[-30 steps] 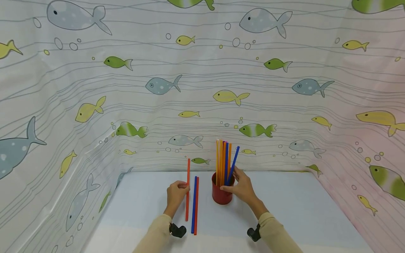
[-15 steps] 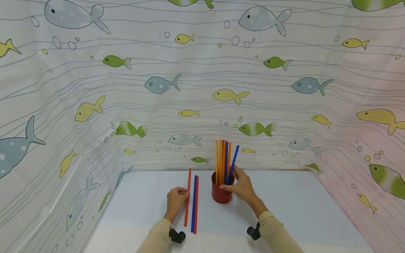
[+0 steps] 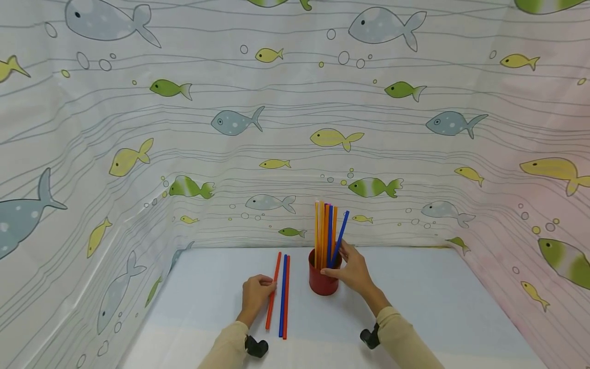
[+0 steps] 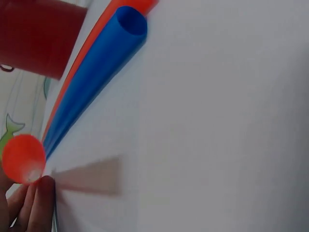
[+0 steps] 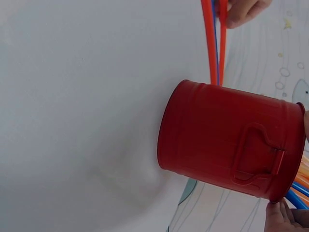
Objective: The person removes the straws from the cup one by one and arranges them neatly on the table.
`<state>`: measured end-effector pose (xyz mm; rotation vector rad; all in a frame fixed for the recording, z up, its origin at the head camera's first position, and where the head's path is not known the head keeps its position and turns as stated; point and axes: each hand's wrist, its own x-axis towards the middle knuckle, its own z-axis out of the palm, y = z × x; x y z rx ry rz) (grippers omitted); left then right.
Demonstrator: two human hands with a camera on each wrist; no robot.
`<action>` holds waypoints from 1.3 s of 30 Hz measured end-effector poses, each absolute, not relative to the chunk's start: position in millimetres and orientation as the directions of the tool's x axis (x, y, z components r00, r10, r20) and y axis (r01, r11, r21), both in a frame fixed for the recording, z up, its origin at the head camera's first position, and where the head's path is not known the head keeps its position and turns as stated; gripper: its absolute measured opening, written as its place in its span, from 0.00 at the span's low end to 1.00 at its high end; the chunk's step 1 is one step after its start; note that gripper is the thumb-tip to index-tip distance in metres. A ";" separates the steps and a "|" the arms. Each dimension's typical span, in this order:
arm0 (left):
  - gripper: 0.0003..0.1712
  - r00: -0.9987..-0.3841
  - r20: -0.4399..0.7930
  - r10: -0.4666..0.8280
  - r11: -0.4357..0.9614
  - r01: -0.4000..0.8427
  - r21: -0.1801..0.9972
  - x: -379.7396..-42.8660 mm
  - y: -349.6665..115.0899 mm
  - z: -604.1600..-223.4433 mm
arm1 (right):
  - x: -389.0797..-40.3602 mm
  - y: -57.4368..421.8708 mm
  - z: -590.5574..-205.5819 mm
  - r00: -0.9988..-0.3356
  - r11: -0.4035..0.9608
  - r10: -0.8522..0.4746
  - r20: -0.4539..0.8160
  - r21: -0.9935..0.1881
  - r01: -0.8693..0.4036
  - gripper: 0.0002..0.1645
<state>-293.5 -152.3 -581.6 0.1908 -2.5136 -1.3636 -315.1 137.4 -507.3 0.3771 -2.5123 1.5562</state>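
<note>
My left hand (image 3: 256, 297) pinches a red straw (image 3: 278, 264) near its middle; the straw slants slightly over the white table. In the left wrist view, its round hollow end (image 4: 23, 157) faces the camera. Right beside it lie a blue straw (image 3: 283, 292) and another red straw (image 3: 287, 302), side by side and almost touching. The right hand (image 3: 354, 271) holds a red metal cup (image 3: 323, 283) at the rim, thumb in front and fingers behind. Several orange, yellow and blue straws (image 3: 324, 233) stand in the cup, one blue straw (image 3: 341, 233) leaning right.
A white sheet covers the table (image 3: 401, 307). Fish-patterned cloth (image 3: 295, 154) rises behind it and on both sides. A small wire handle (image 5: 258, 154) is fixed on the cup's side. Dark wrist cameras (image 3: 256, 347) sit at both sleeves.
The left hand has drawn its red straw toward the person and tilted it, bringing its top end down and nearer the other two straws. The right hand and cup stay put.
</note>
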 end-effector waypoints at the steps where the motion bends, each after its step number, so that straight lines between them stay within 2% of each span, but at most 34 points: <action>1: 0.07 -0.954 0.175 -0.244 0.548 0.013 0.836 -293.2 -151.7 -582.0 | -315.4 137.7 -507.6 -0.955 0.426 -0.129 0.268 -0.854 -0.297 0.62; 14: 0.07 -0.964 0.191 -0.184 0.523 0.069 0.849 -287.7 -150.3 -577.1 | -316.6 138.9 -508.9 -0.953 0.425 -0.127 0.274 -0.853 -0.302 0.62; 23: 0.07 -0.969 0.171 -0.177 0.510 0.058 0.858 -292.5 -145.0 -569.5 | -315.8 139.6 -510.1 -0.954 0.428 -0.126 0.273 -0.852 -0.301 0.62; 32: 0.06 -0.944 0.305 -0.129 0.465 0.214 0.859 -314.5 -119.7 -528.6 | -315.8 138.6 -508.6 -0.954 0.426 -0.129 0.271 -0.854 -0.300 0.62; 39: 0.04 -0.919 0.392 -0.043 0.419 0.340 0.842 -330.2 -86.7 -497.4 | -315.9 138.4 -508.9 -0.952 0.424 -0.128 0.278 -0.852 -0.306 0.62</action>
